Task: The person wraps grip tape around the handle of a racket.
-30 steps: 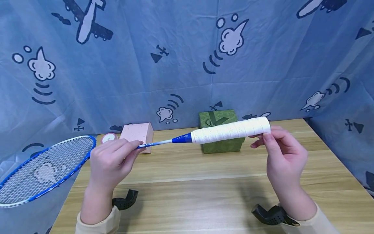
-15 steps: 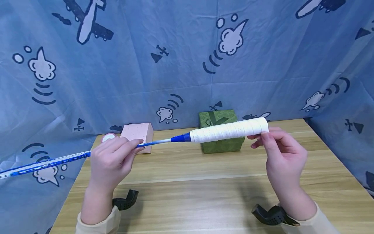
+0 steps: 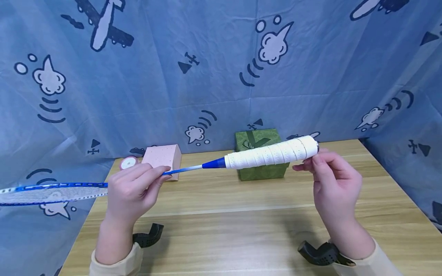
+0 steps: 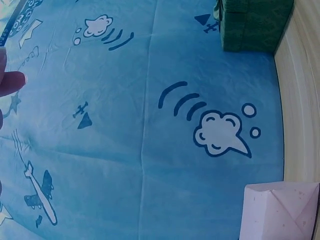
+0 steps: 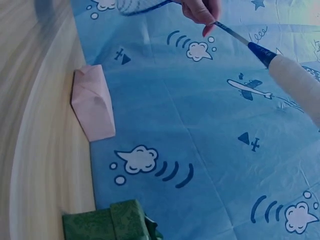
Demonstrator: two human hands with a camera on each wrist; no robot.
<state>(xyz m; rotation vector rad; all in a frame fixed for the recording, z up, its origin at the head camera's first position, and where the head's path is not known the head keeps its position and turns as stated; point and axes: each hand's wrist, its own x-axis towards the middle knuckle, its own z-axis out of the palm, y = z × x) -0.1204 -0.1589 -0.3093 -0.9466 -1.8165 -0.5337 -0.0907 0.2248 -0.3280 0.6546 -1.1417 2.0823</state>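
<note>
A badminton racket with a white wrapped handle (image 3: 272,154), a blue cone and a thin blue shaft is held level above the table in the head view. My left hand (image 3: 132,191) pinches the shaft between thumb and fingers. To its left the strung racket head (image 3: 55,193) shows almost edge-on. At the handle's butt, where a dark rim shows, the thumb and fingers of my right hand (image 3: 333,184) pinch the lower edge. The right wrist view shows the left hand (image 5: 200,10) on the shaft and the handle (image 5: 295,85) running off the right side.
Behind the racket, a green gift box (image 3: 262,174) with a ribbon stands at the back of the wooden table (image 3: 221,237). Left of it are a pink box (image 3: 162,153) and a small round white-and-pink item (image 3: 128,163). A blue patterned curtain (image 3: 221,76) hangs behind.
The racket has rolled about its shaft: its head went from broadly visible to edge-on, then slightly tilted. The butt has turned, showing a dark rim. Both hands stay nearly in place.
</note>
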